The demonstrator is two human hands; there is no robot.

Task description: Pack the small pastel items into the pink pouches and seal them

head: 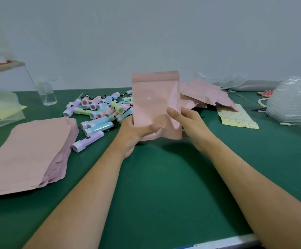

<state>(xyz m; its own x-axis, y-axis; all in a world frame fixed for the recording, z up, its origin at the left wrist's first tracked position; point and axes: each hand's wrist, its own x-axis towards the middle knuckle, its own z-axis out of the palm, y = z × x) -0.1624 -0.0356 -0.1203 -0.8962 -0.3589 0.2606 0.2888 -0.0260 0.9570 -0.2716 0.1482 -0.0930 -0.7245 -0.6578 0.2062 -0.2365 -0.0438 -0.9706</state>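
Observation:
A pink pouch (155, 97) stands upright above the green table (164, 177), held from both sides. My left hand (137, 130) grips its lower left corner, thumb across the front. My right hand (189, 123) holds the lower right edge, thumb pressed on the front. The pouch's top edge looks flat and closed; what is inside is hidden. A heap of pastel flashlight-shaped items (99, 112) in purple, blue, green and pink lies behind my left hand. A stack of flat pink pouches (29, 151) sits at the left.
More pink pouches (207, 94) lie piled at the back right, beside a yellow sticker sheet (236, 115). Clear plastic trays (293, 103) stack at the far right. A clear bottle (47, 94) and a plastic bag (0, 108) stand at the back left.

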